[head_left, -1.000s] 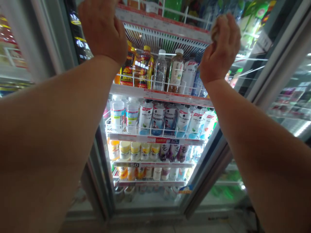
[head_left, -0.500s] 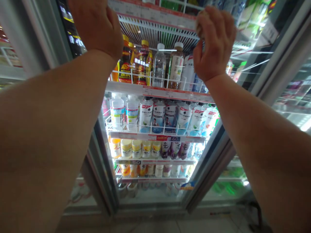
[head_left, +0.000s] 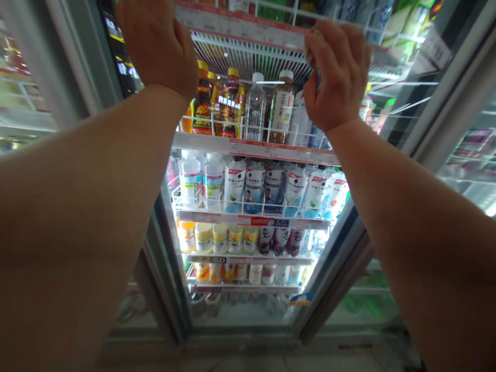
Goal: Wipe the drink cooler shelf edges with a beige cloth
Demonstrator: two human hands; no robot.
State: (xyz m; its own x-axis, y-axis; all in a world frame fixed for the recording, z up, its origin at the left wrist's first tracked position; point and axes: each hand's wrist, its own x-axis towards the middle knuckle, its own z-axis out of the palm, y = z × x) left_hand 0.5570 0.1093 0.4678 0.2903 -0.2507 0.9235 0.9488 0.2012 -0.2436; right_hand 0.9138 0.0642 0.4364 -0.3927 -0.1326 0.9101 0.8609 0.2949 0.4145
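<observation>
My left hand [head_left: 157, 49] is raised at the upper left, beside the end of the top shelf's price strip [head_left: 240, 23]. Its fingertips run out of the top of the picture, so its grip is hidden. My right hand [head_left: 339, 75] is up at the right, in front of the same strip's right part. Its fingers are bent over a small brownish, crumpled-looking thing [head_left: 310, 56] that mostly hides under them. Between both hands, bottles with yellow caps [head_left: 231, 103], a clear bottle [head_left: 256, 108] and a white-capped brown tea bottle [head_left: 282, 108] stand behind a wire rail.
A lit drinks cooler holds several shelves. White-labelled bottles [head_left: 253, 186] fill the one below, yellow-labelled bottles [head_left: 235, 238] another. Cooler frame posts [head_left: 170, 279] flank the shelves at left and right [head_left: 329, 289]. A tiled floor [head_left: 248, 364] shows at the bottom.
My right hand has shifted slightly left and down along the strip. My left hand sits slightly lower and further right. The whole view has tilted a little, and the bottles stay in place.
</observation>
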